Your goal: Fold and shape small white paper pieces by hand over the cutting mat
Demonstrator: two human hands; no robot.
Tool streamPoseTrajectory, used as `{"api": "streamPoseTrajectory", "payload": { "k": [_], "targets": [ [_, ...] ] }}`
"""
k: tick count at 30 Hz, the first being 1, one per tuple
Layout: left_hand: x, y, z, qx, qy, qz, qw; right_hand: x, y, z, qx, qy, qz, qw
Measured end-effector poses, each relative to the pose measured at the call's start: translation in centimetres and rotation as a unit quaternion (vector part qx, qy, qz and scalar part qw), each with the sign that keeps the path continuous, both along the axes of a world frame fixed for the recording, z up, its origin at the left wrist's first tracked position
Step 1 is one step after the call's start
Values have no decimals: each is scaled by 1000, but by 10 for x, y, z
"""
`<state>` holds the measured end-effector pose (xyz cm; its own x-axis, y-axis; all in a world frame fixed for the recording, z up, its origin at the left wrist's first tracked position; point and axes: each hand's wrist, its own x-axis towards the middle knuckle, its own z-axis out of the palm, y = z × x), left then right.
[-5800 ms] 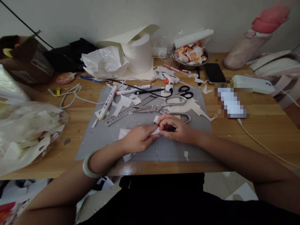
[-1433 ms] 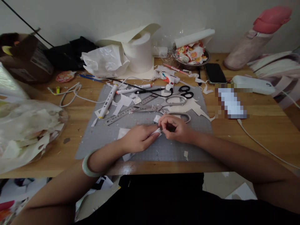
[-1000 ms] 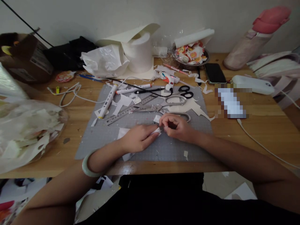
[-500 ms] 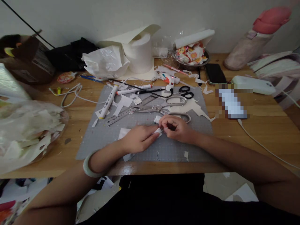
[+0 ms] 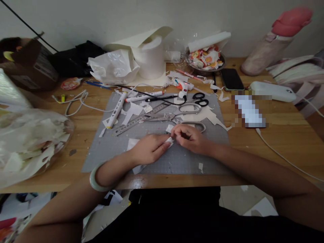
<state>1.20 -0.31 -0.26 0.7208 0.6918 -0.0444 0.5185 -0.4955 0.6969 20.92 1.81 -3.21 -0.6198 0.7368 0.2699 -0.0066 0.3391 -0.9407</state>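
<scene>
Over the grey cutting mat [image 5: 157, 165], my left hand [image 5: 150, 148] pinches a small white piece of paper [image 5: 170, 141] between thumb and fingers. My right hand [image 5: 191, 139] is curled close against its right end, fingertips pressed together; what they grip, if anything, is hidden. Another small white scrap [image 5: 169, 128] shows just beyond my fingertips. A larger white sheet [image 5: 133, 143] lies partly under my left hand. Just past my hands rest large silver scissors [image 5: 172, 116], lying across a metal ruler [image 5: 129, 125].
A white glue gun [image 5: 182, 89], black-handled scissors [image 5: 199, 99] and markers [image 5: 117, 109] lie behind. A clear bag of paper scraps [image 5: 32, 145] is at left. Phones [image 5: 231, 79] and a pink-capped bottle [image 5: 268, 50] stand at right. A paper roll [image 5: 149, 57] is at the back.
My hands stay almost in place, with only a slight shift of the right fingers at the paper's end. The whole view has moved very slightly.
</scene>
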Motion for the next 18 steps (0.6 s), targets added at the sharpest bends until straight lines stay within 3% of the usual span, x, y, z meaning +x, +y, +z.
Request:
{"api": "streamPoseTrajectory", "payload": {
  "k": [4,11,14,18],
  "targets": [
    [0,2,-1,23,-50,27,998,1,-1,0,-75,45,-56,995],
    [5,6,-4,40,1,125,991,-1,-1,-1,-74,38,-118,990],
    [9,6,-3,15,68,178,981,-1,0,-3,-47,21,-117,992],
    [16,8,0,0,171,186,968,1,2,-3,30,1,-123,992]
  ]
}}
